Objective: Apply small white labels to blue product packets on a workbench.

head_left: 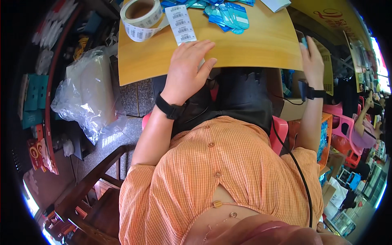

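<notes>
A strip of white barcode labels (181, 25) runs from its roll (141, 18) toward the near edge of the wooden table (253, 53). My left hand (190, 67) lies over the strip's near end, fingers stretched out and thumb apart; part of the strip is hidden beneath it. Past the table's right edge, my right hand (312, 61) has its fingers bent around a small light-blue piece (304, 42), mostly hidden by the fingers. Several blue and teal cards (228, 17) lie in a loose pile at the far side of the table.
A white paper piece (276, 4) lies at the table's far right. A clear plastic bag (87, 87) bulges left of the table, above a wooden chair (98, 196). An orange crate (325, 141) and pink chairs (343, 130) stand to the right. A black cable (300, 171) runs down my right side.
</notes>
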The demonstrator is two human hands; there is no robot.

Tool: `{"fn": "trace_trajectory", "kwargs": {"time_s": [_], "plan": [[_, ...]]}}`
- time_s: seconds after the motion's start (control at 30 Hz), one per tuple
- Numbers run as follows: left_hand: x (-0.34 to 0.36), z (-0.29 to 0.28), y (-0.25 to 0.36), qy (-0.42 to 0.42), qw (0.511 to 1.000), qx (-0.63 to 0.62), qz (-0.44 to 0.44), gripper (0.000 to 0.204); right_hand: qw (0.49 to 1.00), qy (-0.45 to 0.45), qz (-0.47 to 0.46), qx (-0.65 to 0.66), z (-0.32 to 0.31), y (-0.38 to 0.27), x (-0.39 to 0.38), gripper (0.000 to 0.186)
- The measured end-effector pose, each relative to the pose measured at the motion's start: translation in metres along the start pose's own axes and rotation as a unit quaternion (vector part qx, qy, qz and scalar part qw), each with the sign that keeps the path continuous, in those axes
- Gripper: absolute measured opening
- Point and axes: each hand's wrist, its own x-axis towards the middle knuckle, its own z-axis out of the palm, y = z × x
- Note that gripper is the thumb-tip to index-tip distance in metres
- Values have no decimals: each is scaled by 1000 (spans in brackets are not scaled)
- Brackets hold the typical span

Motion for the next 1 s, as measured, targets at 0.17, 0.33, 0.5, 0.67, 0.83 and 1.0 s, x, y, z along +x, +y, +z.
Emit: {"fn": "trace_trajectory", "kwargs": {"time_s": [0.17, 0.33, 0.5, 0.67, 0.83, 1.0], "plan": [[2, -2, 0, 20, 1000, -11, 6, 35, 958, -90, -272, -23, 81, -70, -1, 61], [3, -13, -10, 34, 999, -11, -11, 31, 962, -165, -215, -7, 94, -102, -1, 66], [1, -14, -32, 47, 998, 51, 1, 31, 970, -135, -193, -60, 63, -92, -42, 57], [-2, -7, -38, 15, 993, 116, 8, 30, 970, -144, -194, -24, 61, -99, -50, 60], [-1, -7, -35, 11, 995, 103, 3, 33, 962, -146, -230, -27, 96, -109, -18, 72], [-2, -7, -33, 12, 995, 100, -5, 31, 963, -146, -216, -68, 91, -92, -28, 71]]}}
